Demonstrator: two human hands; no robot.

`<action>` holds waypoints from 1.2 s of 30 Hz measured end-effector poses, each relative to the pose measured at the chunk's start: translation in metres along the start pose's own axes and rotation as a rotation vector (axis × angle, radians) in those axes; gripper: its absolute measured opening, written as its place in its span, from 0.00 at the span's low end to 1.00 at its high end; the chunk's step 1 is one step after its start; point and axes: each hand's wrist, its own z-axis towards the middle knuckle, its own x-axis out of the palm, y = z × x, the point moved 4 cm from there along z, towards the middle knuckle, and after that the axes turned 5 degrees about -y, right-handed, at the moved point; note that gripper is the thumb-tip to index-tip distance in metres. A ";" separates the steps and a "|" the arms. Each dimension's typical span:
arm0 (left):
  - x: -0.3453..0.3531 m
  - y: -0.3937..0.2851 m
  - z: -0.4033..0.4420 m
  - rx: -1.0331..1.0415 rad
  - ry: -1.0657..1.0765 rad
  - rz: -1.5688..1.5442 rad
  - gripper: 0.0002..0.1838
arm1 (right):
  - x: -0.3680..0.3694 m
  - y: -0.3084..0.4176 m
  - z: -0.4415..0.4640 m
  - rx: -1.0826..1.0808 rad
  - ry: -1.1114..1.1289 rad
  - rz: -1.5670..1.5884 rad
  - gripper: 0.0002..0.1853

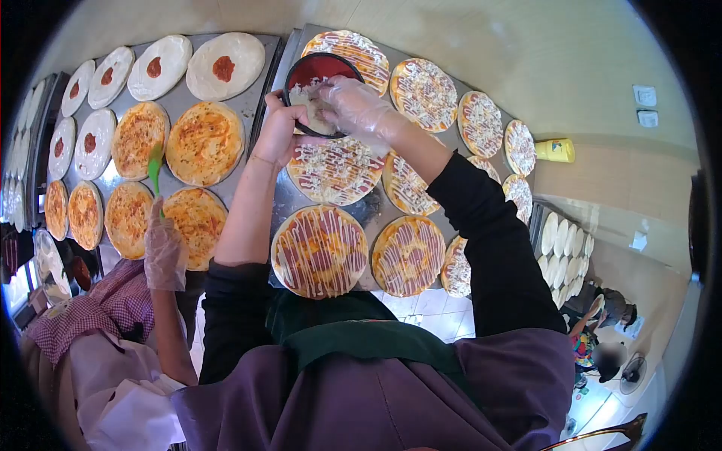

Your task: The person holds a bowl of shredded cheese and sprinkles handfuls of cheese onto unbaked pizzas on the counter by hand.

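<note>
Since everything here sort of centres on the bowl [323, 66], start there: it's black outside, red inside, part-filled with white shreds [302, 98], and you've got it up over the far side of the topped-pizza tray [366, 212]. Your left hand [280, 128] is bare and closed on the bowl's side, thumb up near the rim. Your right hand [353, 105] has a clear glove on and is dipped into the bowl with the fingers partly bent. Can't really tell how far open they are or if they've got any shreds, tbh, because the tips are hidden.

Right around the bowl, there's a far pizza [350, 49] partly behind it and a shred-covered pizza [335, 177] on the side closer to you. Nearer your body are two striped pizzas [320, 252], both with pale zigzag lines over the topping. More shred-covered rounds [423, 94] fill the right part of that tray.

Over to the left, a second tray [250, 107] has pale dough rounds [226, 68] with red sauce blobs in the middle, plus rounds with orange-red sauce spread out [205, 144]. A co-worker's gloved hand [164, 252] holds a green utensil [156, 169] over those. Off right, you've got a yellow container [555, 150] just beside the tray, more pale rounds [562, 237] and another person [587, 346] further back.
</note>
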 end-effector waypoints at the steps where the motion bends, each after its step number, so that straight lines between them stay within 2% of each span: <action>1: 0.003 -0.001 0.000 0.015 -0.020 -0.019 0.40 | 0.001 -0.001 0.000 0.035 -0.010 0.010 0.17; 2: 0.004 0.002 0.004 0.035 -0.023 0.027 0.36 | 0.003 -0.002 0.003 0.035 -0.010 0.010 0.17; 5: 0.013 0.004 0.004 0.048 -0.037 0.032 0.34 | 0.008 -0.004 0.008 0.034 -0.006 0.060 0.14; 7: 0.015 0.007 0.006 0.021 -0.039 0.020 0.34 | 0.000 -0.001 0.006 0.095 -0.134 0.205 0.14; 8: 0.016 0.008 0.007 -0.006 -0.041 0.008 0.33 | -0.003 -0.001 0.007 0.095 -0.134 0.205 0.14; 10: 0.018 0.008 0.007 0.006 -0.052 0.005 0.33 | -0.003 -0.009 0.007 0.259 -0.039 0.457 0.15; 11: 0.019 0.008 0.007 0.019 -0.065 0.002 0.32 | 0.002 -0.015 0.007 0.258 -0.039 0.456 0.15; 13: 0.016 0.008 0.010 0.017 -0.081 -0.021 0.32 | 0.012 -0.024 0.008 0.278 -0.056 1.200 0.15; 14: 0.014 0.008 0.011 0.015 -0.097 -0.044 0.32 | 0.014 -0.031 0.006 0.277 -0.055 1.198 0.15; 16: 0.007 0.009 0.014 0.035 -0.119 -0.095 0.33 | 0.008 -0.038 0.002 0.435 -0.054 1.479 0.15; 19: -0.009 0.007 0.017 0.052 -0.132 -0.159 0.34 | -0.003 -0.054 0.001 0.444 -0.118 1.614 0.17; 21: -0.019 0.004 0.010 0.113 -0.163 -0.177 0.34 | -0.006 -0.069 0.001 0.474 -0.128 1.578 0.17; 23: -0.027 -0.001 -0.002 0.124 -0.190 -0.184 0.33 | -0.003 -0.096 0.003 0.478 -0.198 1.259 0.18; 25: -0.036 -0.004 -0.018 0.151 -0.279 -0.179 0.30 | 0.007 -0.120 0.007 0.520 -0.212 1.189 0.18; 27: -0.044 -0.004 -0.033 0.155 -0.285 -0.167 0.28 | 0.013 -0.134 0.012 0.553 -0.176 0.856 0.16; 28: -0.049 -0.003 -0.042 0.153 -0.281 -0.162 0.30 | 0.012 -0.131 0.016 0.551 -0.172 0.856 0.16; 30: -0.058 0.002 -0.059 0.153 -0.281 -0.160 0.32 | 0.010 -0.128 0.024 0.603 -0.101 0.478 0.16; 34: -0.075 0.012 -0.095 0.133 -0.275 -0.166 0.40 | 0.025 -0.137 0.050 0.574 -0.244 0.558 0.14; 35: -0.078 0.014 -0.103 0.123 -0.297 -0.164 0.42 | 0.015 -0.133 0.056 0.587 -0.273 0.466 0.12; 36: -0.080 0.015 -0.112 0.148 -0.308 -0.229 0.40 | 0.011 -0.133 0.060 0.599 -0.302 0.375 0.11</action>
